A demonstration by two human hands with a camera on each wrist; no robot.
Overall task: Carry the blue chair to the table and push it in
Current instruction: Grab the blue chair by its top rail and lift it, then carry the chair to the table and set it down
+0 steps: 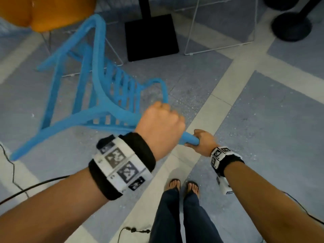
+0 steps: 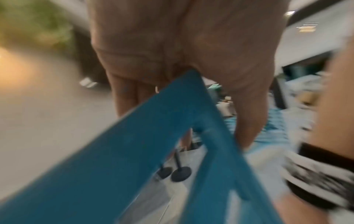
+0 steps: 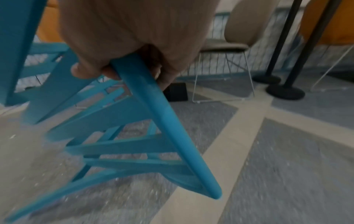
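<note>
At the bottom of the head view, two legs in dark trousers (image 1: pixel 182 216) end in sandalled feet on a pale band of the floor (image 1: pixel 273 106), which is speckled grey stone crossed by smooth beige strips. Just above, at centre frame, the left hand (image 1: pixel 160 128) is clenched round the rounded rail of the blue chair (image 1: pixel 98 95), knuckles up, a black cuff with white printed marker tiles (image 1: pixel 122 163) strapped on its wrist. To its right and a little lower, the right hand (image 1: pixel 204 141) grasps the tube-like blunt end of the same rail; the right wrist view shows the fingers (image 3: pixel 80 71) wrapped round that smooth matte bar.

The chair hangs tipped in the left half of the frame, clear of the floor, its flat slats and tapering legs fanning toward the left edge and the upper left.

Beyond it, at top centre, stands a flat square black table base (image 1: pixel 150 35) with a dark post. Thin white wire chair frames (image 1: pixel 219 32) flank it, an orange moulded seat (image 1: pixel 45 13) fills the upper left corner, and round black stand bases (image 1: pixel 291 27) sit at upper right.
</note>
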